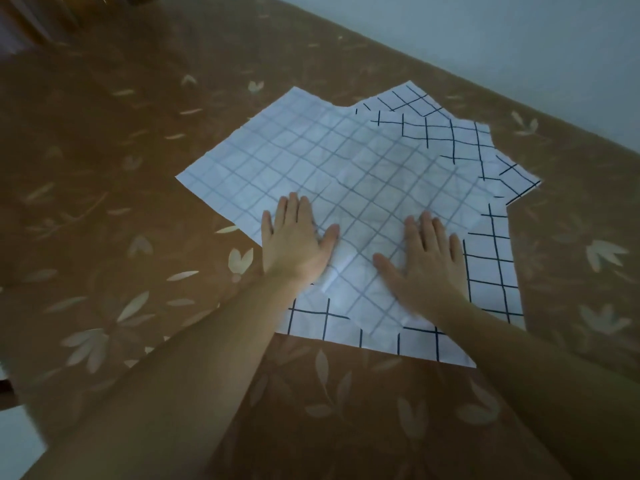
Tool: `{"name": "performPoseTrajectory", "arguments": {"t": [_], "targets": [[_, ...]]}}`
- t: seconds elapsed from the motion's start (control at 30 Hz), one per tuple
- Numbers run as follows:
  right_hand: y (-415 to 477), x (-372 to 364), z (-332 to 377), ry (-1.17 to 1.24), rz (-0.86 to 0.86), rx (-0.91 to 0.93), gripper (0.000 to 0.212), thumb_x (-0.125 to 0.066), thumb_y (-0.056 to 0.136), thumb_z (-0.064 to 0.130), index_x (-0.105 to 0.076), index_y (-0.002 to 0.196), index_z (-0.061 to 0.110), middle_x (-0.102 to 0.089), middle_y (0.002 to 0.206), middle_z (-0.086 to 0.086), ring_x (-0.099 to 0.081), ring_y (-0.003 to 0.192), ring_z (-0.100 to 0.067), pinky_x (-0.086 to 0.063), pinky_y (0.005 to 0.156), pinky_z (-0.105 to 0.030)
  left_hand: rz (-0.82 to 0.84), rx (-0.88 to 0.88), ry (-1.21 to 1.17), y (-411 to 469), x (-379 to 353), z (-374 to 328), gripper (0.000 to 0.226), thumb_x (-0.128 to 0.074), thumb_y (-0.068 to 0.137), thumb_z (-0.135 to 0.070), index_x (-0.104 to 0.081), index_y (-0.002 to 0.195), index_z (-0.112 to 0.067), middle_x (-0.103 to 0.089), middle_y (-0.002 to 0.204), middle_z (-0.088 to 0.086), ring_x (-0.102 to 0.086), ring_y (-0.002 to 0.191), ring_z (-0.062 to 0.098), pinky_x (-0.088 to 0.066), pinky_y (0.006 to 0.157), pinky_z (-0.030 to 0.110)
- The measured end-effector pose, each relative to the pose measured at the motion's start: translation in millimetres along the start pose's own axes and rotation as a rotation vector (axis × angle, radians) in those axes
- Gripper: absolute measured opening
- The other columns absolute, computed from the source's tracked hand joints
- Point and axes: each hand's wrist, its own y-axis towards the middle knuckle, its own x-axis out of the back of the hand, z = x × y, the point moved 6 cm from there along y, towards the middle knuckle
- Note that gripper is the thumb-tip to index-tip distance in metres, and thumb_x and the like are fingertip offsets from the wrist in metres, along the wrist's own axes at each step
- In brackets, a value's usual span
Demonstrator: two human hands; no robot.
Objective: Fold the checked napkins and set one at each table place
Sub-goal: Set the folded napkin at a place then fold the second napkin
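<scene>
Head view: at centre frame, a pile of checked napkins (363, 188) lies spread, overlapping, on the brown leaf-patterned tablecloth (104, 202). Left hand (294, 237) and right hand (426, 261) press flat, fingers straight, on the top napkin (332, 161).

Your left hand (294, 237) and right hand (429, 261) lie flat on the top napkin (346, 161) and hide the near part of it under the palms. That top napkin covers most of the checked napkins (491, 268) beneath it. Only their corners and edges show at the far right, right and near sides, so you cannot count them. The near edge of your right hand and its wrist are smeared by blur. Both forearms (180, 393) run out of the picture's bottom edge. The tablecloth (121, 209) is cut off at left, bottom and right. Dark shapes (31, 19) at the far left are too dim to make out, and the pale patch (14, 455) at near left is blurred.
</scene>
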Motion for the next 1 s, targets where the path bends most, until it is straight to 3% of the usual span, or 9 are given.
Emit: {"name": "performPoseTrajectory", "arguments": {"t": [0.1, 0.17, 0.2, 0.23, 0.3, 0.47, 0.67, 0.87, 1.0], "targets": [[-2.7, 3.2, 0.6, 0.0, -0.002, 0.01, 0.088, -0.015, 0.089, 0.071, 0.007, 0.155, 0.018, 0.011, 0.164, -0.004, 0.014, 0.15, -0.019, 0.007, 0.121, -0.042, -0.138, 0.005, -0.152, 2.0, 11.2, 5.9, 0.052, -0.047, 0.098, -0.042, -0.047, 0.142, -0.013, -0.046, 0.148, 0.005, -0.035, 0.141, 0.021, -0.019, 0.118, 0.041], [-4.8, 5.4, 1.5, 0.018, -0.004, 0.015, 0.084, -0.017, 0.092, 0.068, 0.003, 0.156, 0.018, 0.008, 0.164, -0.004, 0.012, 0.15, -0.018, 0.006, 0.121, -0.042, -0.233, 0.011, -0.19, 3.7, 21.2, 10.4, 0.027, -0.055, 0.094, -0.034, -0.066, 0.111, -0.016, -0.067, 0.116, 0.001, -0.055, 0.118, 0.024, -0.037, 0.101, 0.041], [-6.3, 6.2, 2.0, 0.028, 0.001, 0.015, 0.082, -0.019, 0.093, 0.066, 0.001, 0.156, 0.018, 0.007, 0.164, -0.003, 0.011, 0.15, -0.018, 0.006, 0.121, -0.042, -0.254, 0.028, -0.214, 4.8, 24.2, 13.0, 0.016, -0.057, 0.092, -0.03, -0.067, 0.089, -0.018, -0.068, 0.096, -0.002, -0.06, 0.104, 0.025, -0.041, 0.09, 0.04], [-8.3, 6.7, 2.3, 0.034, 0.008, 0.016, 0.08, -0.02, 0.094, 0.065, -0.001, 0.156, 0.018, 0.006, 0.164, -0.003, 0.011, 0.15, -0.018, 0.006, 0.121, -0.043, -0.273, 0.052, -0.238, 5.0, 27.7, 14.4, 0.02, -0.057, 0.091, -0.026, -0.06, 0.073, -0.018, -0.064, 0.079, -0.003, -0.061, 0.092, 0.025, -0.04, 0.08, 0.038], [-14.5, 7.5, 3.4, 0.034, 0.021, 0.023, 0.078, -0.021, 0.095, 0.063, -0.002, 0.156, 0.018, 0.006, 0.164, -0.003, 0.01, 0.15, -0.018, 0.006, 0.121, -0.044, -0.282, 0.097, -0.275, 5.1, 30.2, 16.9, 0.028, -0.057, 0.09, -0.022, -0.056, 0.063, -0.016, -0.061, 0.066, -0.004, -0.059, 0.079, 0.024, -0.037, 0.073, 0.035], [-32.8, 10.5, 5.6, 0.036, 0.061, 0.026, 0.079, -0.022, 0.096, 0.063, -0.002, 0.156, 0.017, 0.004, 0.164, -0.003, 0.008, 0.151, -0.019, 0.005, 0.121, -0.046, -0.266, 0.101, -0.362, -10.2, 43.3, 11.0, 0.021, -0.06, 0.093, -0.019, -0.075, 0.082, -0.011, -0.073, 0.08, 0.006, -0.065, 0.081, 0.026, -0.048, 0.085, 0.041], [-56.8, 41.8, 6.3, 0.015, 0.075, 0.054, 0.081, -0.022, 0.096, 0.063, 0.003, 0.156, 0.014, 0.002, 0.164, -0.005, 0.005, 0.151, -0.019, 0.003, 0.121, -0.043, -0.217, 0.059, -0.393, -31.8, 85.7, -7.1, 0.022, -0.059, 0.095, -0.022, -0.075, 0.106, -0.012, -0.074, 0.109, 0.006, -0.066, 0.102, 0.025, -0.05, 0.093, 0.04], [-85.8, 102.1, 16.6, 0.019, 0.019, 0.14, 0.08, -0.037, 0.097, 0.055, -0.003, 0.155, 0.013, -0.006, 0.164, -0.004, -0.004, 0.151, -0.019, -0.007, 0.123, -0.042, -0.159, -0.029, -0.286, -68.3, 144.5, -42.8, 0.02, -0.055, 0.091, -0.024, -0.074, 0.094, -0.021, -0.074, 0.098, -0.002, -0.066, 0.095, 0.022, -0.054, 0.079, 0.036], [-118.1, 140.4, 20.1, 0.08, -0.041, 0.174, 0.078, -0.047, 0.095, 0.047, -0.012, 0.154, 0.012, -0.018, 0.162, -0.005, -0.02, 0.148, -0.02, -0.021, 0.12, -0.041, -0.118, -0.146, -0.164, -108.4, 175.6, -70.2, 0.02, -0.05, 0.09, -0.021, -0.07, 0.09, -0.023, -0.071, 0.089, -0.006, -0.064, 0.088, 0.02, -0.054, 0.074, 0.036]]}}
